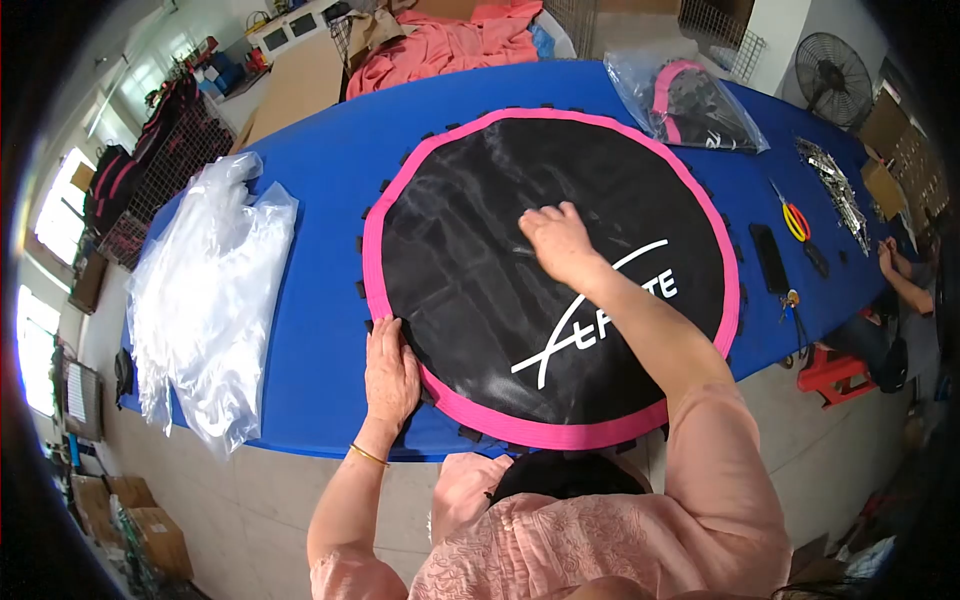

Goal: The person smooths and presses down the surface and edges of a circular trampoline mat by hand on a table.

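A round black trampoline mat with a pink border and small dark tabs around its rim lies flat on the blue-covered table. White lettering, partly covered by my right forearm, crosses its lower right part. My left hand rests flat on the pink border at the lower left, fingers stretched out and together. Near the middle of the mat, my right hand touches the black fabric, palm down, with its fingers slightly bent and apart. I see nothing held in either hand.
Clear plastic bags are heaped at left. A bagged black-and-pink mat lies at the back right. Yellow-red scissors, a black phone, keys and metal pieces lie at right. Another person's hand is at the far right.
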A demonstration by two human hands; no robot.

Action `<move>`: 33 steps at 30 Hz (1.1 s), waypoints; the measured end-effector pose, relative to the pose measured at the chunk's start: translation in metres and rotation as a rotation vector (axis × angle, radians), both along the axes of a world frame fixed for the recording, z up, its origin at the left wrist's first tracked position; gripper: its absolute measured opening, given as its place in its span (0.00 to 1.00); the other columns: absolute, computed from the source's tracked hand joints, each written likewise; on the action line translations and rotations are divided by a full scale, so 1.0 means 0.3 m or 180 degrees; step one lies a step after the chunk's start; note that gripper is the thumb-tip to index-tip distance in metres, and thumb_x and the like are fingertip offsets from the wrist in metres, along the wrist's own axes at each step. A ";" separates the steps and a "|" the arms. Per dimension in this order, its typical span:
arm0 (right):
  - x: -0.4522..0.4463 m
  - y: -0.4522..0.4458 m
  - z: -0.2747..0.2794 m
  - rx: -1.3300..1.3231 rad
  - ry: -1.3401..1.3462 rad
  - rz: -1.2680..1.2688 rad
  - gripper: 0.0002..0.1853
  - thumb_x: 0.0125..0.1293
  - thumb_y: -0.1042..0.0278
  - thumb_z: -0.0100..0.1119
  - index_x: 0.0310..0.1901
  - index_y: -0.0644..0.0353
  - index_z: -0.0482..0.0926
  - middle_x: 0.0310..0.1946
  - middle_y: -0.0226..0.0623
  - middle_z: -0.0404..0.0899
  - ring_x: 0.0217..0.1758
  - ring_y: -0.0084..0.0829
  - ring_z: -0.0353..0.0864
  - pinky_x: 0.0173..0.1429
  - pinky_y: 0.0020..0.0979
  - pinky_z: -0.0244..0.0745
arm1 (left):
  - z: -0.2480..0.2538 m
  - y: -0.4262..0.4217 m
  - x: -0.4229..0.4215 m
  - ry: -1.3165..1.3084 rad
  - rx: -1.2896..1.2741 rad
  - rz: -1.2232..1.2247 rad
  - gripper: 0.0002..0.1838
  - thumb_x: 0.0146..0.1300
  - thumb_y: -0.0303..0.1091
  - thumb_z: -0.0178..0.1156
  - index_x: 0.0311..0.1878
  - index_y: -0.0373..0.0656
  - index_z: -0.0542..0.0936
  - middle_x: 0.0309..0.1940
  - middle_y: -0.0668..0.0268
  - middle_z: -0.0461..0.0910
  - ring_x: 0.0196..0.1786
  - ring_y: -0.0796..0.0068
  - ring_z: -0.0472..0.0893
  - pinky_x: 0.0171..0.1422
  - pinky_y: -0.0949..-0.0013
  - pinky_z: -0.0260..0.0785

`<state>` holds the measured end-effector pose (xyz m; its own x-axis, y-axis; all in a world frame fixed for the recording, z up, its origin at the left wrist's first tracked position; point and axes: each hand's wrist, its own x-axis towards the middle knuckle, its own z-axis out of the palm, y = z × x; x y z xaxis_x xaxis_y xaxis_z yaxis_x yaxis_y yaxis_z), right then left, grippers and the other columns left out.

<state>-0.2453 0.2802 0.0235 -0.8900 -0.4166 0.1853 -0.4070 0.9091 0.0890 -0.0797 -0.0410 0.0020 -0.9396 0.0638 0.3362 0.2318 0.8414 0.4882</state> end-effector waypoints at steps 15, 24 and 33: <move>0.154 -0.012 0.015 -0.0394 -0.0229 0.0596 0.27 0.66 0.78 0.56 0.68 0.58 0.78 0.71 0.37 0.77 0.75 0.41 0.72 0.83 0.52 0.55 | -0.007 -0.006 0.003 0.0105 -0.0008 -0.0034 0.23 0.76 0.27 0.52 0.72 0.34 0.71 0.73 0.41 0.71 0.78 0.39 0.68 0.83 0.49 0.59; 0.182 0.075 -0.001 -0.0376 0.0036 0.0515 0.30 0.64 0.81 0.58 0.69 0.59 0.76 0.70 0.39 0.77 0.74 0.43 0.74 0.82 0.54 0.57 | -0.005 -0.003 -0.002 0.0075 -0.0040 -0.0080 0.23 0.75 0.26 0.53 0.71 0.34 0.71 0.72 0.43 0.72 0.78 0.40 0.67 0.86 0.46 0.54; 0.205 0.002 0.024 -0.0169 -0.0223 0.0586 0.29 0.65 0.78 0.60 0.70 0.59 0.76 0.71 0.37 0.77 0.76 0.40 0.72 0.83 0.52 0.56 | 0.002 0.004 0.000 0.0056 0.0034 -0.0014 0.23 0.75 0.26 0.53 0.71 0.34 0.72 0.72 0.43 0.72 0.78 0.40 0.67 0.86 0.47 0.55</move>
